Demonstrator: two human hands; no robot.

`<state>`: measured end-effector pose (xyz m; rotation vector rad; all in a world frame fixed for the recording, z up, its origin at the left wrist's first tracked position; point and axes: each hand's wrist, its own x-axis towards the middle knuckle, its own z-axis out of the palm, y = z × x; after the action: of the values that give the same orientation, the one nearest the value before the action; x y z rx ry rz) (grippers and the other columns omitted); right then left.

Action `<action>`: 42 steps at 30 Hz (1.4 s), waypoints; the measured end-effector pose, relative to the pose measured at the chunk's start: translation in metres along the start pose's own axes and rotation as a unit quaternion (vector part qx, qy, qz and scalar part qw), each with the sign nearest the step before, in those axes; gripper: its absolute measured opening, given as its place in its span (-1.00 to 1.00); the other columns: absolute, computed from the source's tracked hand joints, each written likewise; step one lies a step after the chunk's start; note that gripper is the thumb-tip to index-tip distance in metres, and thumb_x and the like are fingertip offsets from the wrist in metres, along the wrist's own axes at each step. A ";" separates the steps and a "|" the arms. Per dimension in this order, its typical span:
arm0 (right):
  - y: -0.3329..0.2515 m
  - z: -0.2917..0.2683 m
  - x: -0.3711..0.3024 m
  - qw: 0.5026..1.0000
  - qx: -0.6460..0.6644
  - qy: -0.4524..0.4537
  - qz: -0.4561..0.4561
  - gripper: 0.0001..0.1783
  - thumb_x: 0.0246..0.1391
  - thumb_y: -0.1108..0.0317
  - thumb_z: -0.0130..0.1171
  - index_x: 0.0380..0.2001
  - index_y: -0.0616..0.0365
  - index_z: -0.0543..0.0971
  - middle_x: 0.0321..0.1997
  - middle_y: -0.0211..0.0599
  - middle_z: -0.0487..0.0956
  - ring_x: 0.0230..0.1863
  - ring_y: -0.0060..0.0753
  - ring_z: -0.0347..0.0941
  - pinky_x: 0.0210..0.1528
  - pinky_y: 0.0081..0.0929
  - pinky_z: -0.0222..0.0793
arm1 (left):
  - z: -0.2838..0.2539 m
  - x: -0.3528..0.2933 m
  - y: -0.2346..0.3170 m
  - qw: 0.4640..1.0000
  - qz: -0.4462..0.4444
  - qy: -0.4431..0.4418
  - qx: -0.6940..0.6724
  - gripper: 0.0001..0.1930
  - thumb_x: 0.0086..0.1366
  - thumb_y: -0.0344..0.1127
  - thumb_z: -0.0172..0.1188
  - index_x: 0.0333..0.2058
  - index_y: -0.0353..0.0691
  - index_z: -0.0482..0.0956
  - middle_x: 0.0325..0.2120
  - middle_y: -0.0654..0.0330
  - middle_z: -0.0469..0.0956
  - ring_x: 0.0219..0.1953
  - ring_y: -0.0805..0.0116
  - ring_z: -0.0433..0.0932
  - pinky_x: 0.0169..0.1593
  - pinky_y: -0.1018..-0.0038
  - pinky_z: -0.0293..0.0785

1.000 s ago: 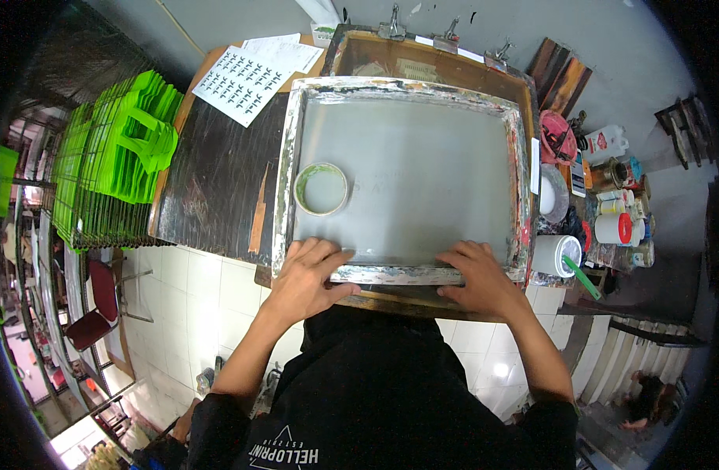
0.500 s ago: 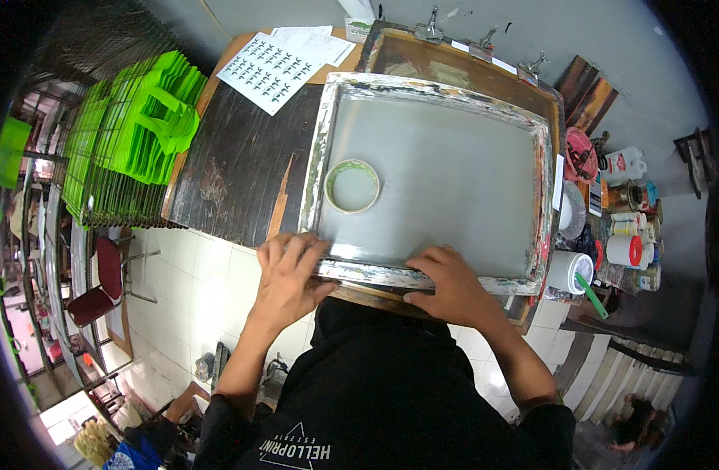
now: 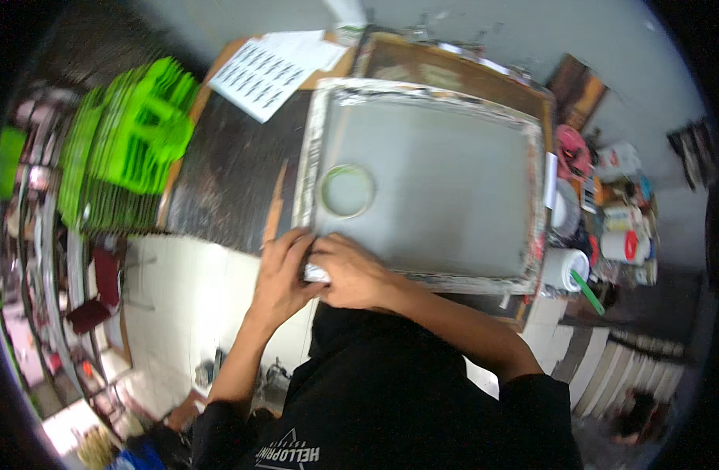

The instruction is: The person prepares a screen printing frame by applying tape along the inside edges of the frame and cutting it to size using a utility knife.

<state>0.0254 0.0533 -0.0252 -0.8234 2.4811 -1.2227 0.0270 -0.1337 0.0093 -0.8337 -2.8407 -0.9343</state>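
A wooden-framed printing screen (image 3: 317, 141) with paint-smeared edges and grey mesh lies tilted on the dark table in front of me. On the mesh, at its left side, rests a roll of tape (image 3: 323, 193) with a greenish inner ring. My left hand (image 3: 281, 272) is closed over the near left corner of the screen's frame. Close beside it, my right hand (image 3: 351, 272) curls over the near edge of the same frame, its forearm crossing in front of my body. Fingertips are partly hidden, and a pale shiny bit of frame shows between the hands.
Left stands a wire rack (image 3: 77, 215) with bright green bags (image 3: 152, 129). Printed sheets (image 3: 261, 74) lie at the back left. Beneath the screen is a brown board (image 3: 398, 55). At right are a white tub (image 3: 564, 270) with a green-handled tool, a pink basket (image 3: 572, 153) and several jars.
My right hand has slid left along the near frame edge until it sits beside my left hand at the corner. The left hand stays at about the same place; the view shifts slightly.
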 end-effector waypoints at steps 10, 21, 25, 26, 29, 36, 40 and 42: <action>0.004 -0.088 -0.159 0.945 -0.192 0.017 0.264 -0.60 0.05 0.17 0.31 -0.09 0.14 0.61 -0.02 -0.13 0.60 0.10 -0.05 0.52 0.17 -0.05 0.36 | -0.001 0.011 0.023 0.986 0.094 -0.116 0.077 -0.52 0.10 -0.29 0.47 -0.01 -0.34 0.63 -0.16 0.06 0.67 -0.12 0.16 0.59 0.14 0.20 0.28; 0.021 -0.145 -0.243 0.883 -0.385 -0.037 0.266 -0.63 -0.01 0.14 0.40 -0.17 0.11 0.67 -0.21 -0.26 0.67 -0.03 -0.22 0.54 0.14 -0.26 0.26 | -0.010 0.012 0.027 0.981 0.088 -0.141 0.100 -0.61 0.18 -0.22 0.43 -0.06 -0.28 0.69 -0.20 0.17 0.70 -0.13 0.27 0.57 0.04 0.25 0.23; 0.030 -0.130 -0.258 0.896 -0.375 0.041 0.234 -0.60 -0.05 0.21 0.42 -0.15 0.15 0.65 -0.20 -0.23 0.64 0.00 -0.17 0.48 0.14 -0.21 0.26 | -0.011 0.013 0.031 0.985 0.074 -0.130 0.086 -0.61 0.19 -0.21 0.43 -0.04 -0.26 0.70 -0.23 0.19 0.68 -0.12 0.27 0.52 0.05 0.25 0.21; 0.031 -0.127 -0.259 0.898 -0.371 0.062 0.229 -0.60 -0.06 0.23 0.43 -0.14 0.15 0.64 -0.19 -0.23 0.63 0.00 -0.17 0.47 0.14 -0.20 0.25 | -0.011 0.012 0.030 0.986 0.075 -0.124 0.080 -0.61 0.20 -0.21 0.43 -0.04 -0.26 0.70 -0.24 0.19 0.68 -0.13 0.27 0.52 0.05 0.25 0.21; 0.029 -0.120 -0.263 0.896 -0.362 0.113 0.231 -0.55 -0.09 0.27 0.45 -0.10 0.17 0.60 -0.13 -0.21 0.58 0.03 -0.11 0.45 0.16 -0.14 0.26 | -0.011 0.014 0.037 0.988 0.046 -0.127 0.075 -0.55 0.17 -0.15 0.45 -0.02 -0.25 0.68 -0.20 0.16 0.66 -0.07 0.22 0.51 0.11 0.22 0.19; -0.001 -0.117 -0.250 0.891 -0.280 0.278 0.224 -0.48 -0.10 0.27 0.51 -0.06 0.20 0.58 0.02 -0.11 0.51 0.08 0.03 0.44 0.18 -0.02 0.32 | 0.014 0.065 0.051 0.995 0.048 0.033 0.082 -0.44 0.18 -0.17 0.43 0.12 -0.24 0.55 -0.08 0.08 0.59 0.04 0.11 0.47 0.22 0.14 0.15; -0.002 -0.116 -0.236 0.879 -0.255 0.336 0.224 -0.49 -0.01 0.26 0.47 0.00 0.22 0.58 0.09 -0.07 0.52 0.14 0.05 0.45 0.20 -0.05 0.37 | 0.031 0.089 0.055 0.991 0.005 -0.021 0.130 -0.55 0.18 -0.24 0.39 0.01 -0.28 0.55 -0.14 0.06 0.61 -0.01 0.08 0.50 0.20 0.11 0.18; -0.003 -0.112 -0.220 0.885 -0.171 0.351 0.254 -0.48 0.04 0.25 0.44 0.05 0.23 0.58 0.14 -0.03 0.52 0.19 0.06 0.44 0.24 -0.08 0.37 | 0.035 0.088 0.044 0.986 0.035 -0.035 0.158 -0.75 0.18 -0.33 0.36 -0.20 -0.28 0.60 -0.25 0.09 0.64 -0.09 0.09 0.53 0.14 0.11 0.21</action>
<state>0.1531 0.2536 0.0410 0.3157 3.2312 -1.0031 -0.0221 -0.0418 0.0217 -0.9328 -2.8852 -0.4351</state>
